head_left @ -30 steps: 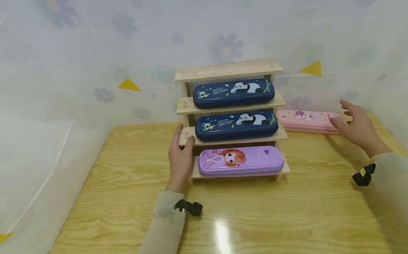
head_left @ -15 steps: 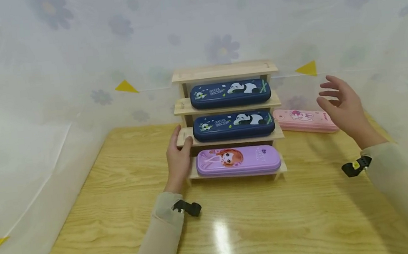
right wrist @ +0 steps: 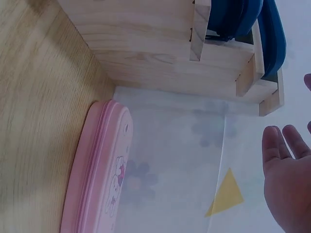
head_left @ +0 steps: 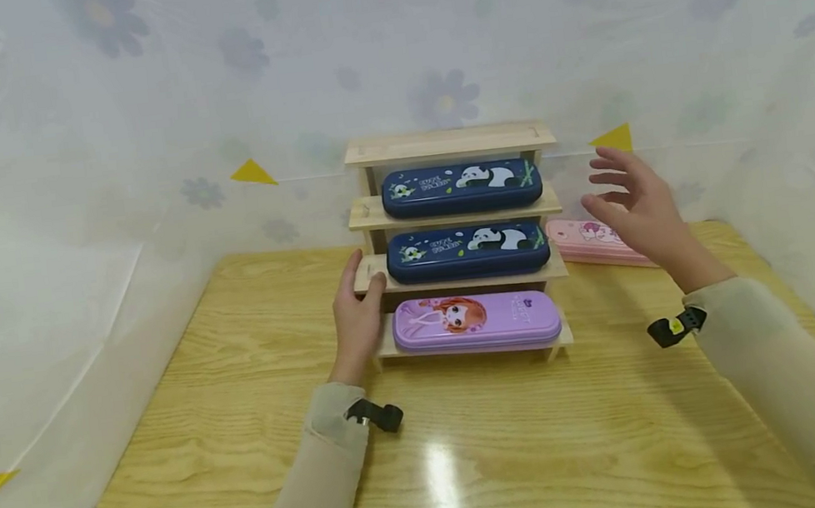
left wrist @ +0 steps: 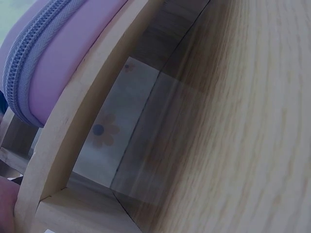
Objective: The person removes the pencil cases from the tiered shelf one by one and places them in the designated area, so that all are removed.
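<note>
A tiered wooden shelf (head_left: pixel 449 143) stands on the table, its top tier bare. Two navy panda cases, an upper one (head_left: pixel 460 189) and a lower one (head_left: pixel 466 253), lie on the middle tiers, and a purple case (head_left: pixel 476 322) lies on the lowest. My left hand (head_left: pixel 358 318) rests against the shelf's left side, thumb and index finger spread at the lower panda tier. To the right of the shelf my right hand (head_left: pixel 640 215) is raised with nothing in it, fingers loosely bent, above a pink case (head_left: pixel 598 241) that lies on the table, partly hidden by that hand.
The wooden table (head_left: pixel 247 440) reaches back to a pale flower-printed sheet (head_left: pixel 384 47), which also hangs at both sides. Yellow triangles mark the sheet, one (head_left: pixel 254 172) left of the shelf and another (head_left: pixel 613 138) behind my right hand.
My right hand has lifted from beside the pink case's right end and moved left toward the shelf. The left hand keeps its place on the shelf.
</note>
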Motion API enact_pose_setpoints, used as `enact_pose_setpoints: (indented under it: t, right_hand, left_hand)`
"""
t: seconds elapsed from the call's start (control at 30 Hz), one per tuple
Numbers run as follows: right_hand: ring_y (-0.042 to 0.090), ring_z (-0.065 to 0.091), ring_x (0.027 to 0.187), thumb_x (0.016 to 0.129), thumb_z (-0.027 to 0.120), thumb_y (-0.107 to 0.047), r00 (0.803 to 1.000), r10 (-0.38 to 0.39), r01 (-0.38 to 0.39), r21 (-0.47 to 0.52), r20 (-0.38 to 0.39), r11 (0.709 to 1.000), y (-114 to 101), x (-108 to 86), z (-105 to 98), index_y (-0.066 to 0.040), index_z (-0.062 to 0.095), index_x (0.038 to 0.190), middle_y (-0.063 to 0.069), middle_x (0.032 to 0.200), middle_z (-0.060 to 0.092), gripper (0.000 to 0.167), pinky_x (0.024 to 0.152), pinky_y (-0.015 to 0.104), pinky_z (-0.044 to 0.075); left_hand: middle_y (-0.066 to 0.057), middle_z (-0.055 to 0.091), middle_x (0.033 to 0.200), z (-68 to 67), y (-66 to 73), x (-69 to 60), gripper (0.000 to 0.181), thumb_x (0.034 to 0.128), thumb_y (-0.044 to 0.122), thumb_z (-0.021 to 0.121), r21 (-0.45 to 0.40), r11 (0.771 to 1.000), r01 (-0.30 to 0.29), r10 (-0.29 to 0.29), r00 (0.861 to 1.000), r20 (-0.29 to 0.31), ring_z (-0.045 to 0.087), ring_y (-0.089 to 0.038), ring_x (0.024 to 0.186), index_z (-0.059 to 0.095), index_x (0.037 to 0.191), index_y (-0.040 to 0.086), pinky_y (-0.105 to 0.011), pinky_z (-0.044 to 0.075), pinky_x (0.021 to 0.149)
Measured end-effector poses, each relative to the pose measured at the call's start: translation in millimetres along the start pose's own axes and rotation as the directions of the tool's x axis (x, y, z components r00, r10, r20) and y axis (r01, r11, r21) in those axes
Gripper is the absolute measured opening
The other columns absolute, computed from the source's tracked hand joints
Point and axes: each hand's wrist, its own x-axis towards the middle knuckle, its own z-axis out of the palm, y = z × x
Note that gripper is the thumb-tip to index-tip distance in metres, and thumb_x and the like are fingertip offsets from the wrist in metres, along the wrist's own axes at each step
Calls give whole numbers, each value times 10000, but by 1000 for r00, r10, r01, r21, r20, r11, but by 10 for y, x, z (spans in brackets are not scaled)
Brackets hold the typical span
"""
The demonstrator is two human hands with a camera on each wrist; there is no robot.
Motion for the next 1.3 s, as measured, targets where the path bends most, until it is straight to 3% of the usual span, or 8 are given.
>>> enact_pose_setpoints:
  t: [0.27,0.47,0.63,0.97,1.17,1.3]
  right_hand:
    - [333,450,1293,926,689,-100,998,-8,10,-29,62,1000,-129,148,180,-179,393,1515,82,1478,421,664,1028,324,453]
    - [367,422,1299,921,686,-76,997,-24,25,-8,78,1000,-414,161,336,-51,396,1495,154,1471,410,643,1044,489,422]
    - [416,387,1294,925,675,-69,994,-52,50,18,95,999,-538,168,434,10,390,1480,216,1459,376,628,1052,525,401]
    - [420,379,1291,902,696,-34,991,-5,4,7,135,1000,-518,231,564,20,377,1486,245,1467,283,667,1019,620,379]
    - [394,389,1281,888,749,-143,993,26,-23,-28,114,999,-267,343,649,-103,398,1510,184,1500,249,715,1014,580,420]
    - [389,395,1268,885,758,-237,994,45,-40,-52,98,998,-228,374,686,-141,398,1516,172,1495,249,733,995,564,448]
  left_hand:
    - [30,407,1528,3,29,-14,570,983,323,582,3,1000,1,-1,1000,-6,359,-165,1395,411,1516,215,-365,271,1154]
    - [37,400,1532,2,37,-15,570,986,340,576,-11,1000,22,-22,1000,2,361,-167,1394,401,1520,246,-374,280,1150]
    - [21,411,1525,3,20,0,579,986,328,578,-21,1000,10,-10,1000,0,373,-166,1383,399,1523,209,-372,290,1145]
    - [40,404,1529,16,2,-16,559,988,326,576,-5,1000,6,-6,1000,-1,354,-160,1397,413,1514,230,-366,273,1153]
    - [49,400,1529,17,-13,-7,561,989,335,573,-1,1000,-4,4,1000,0,346,-156,1399,412,1514,225,-374,271,1153]
    - [50,398,1529,7,-3,-9,558,989,338,574,-5,1000,-12,12,1000,2,344,-153,1400,413,1513,230,-378,274,1152]
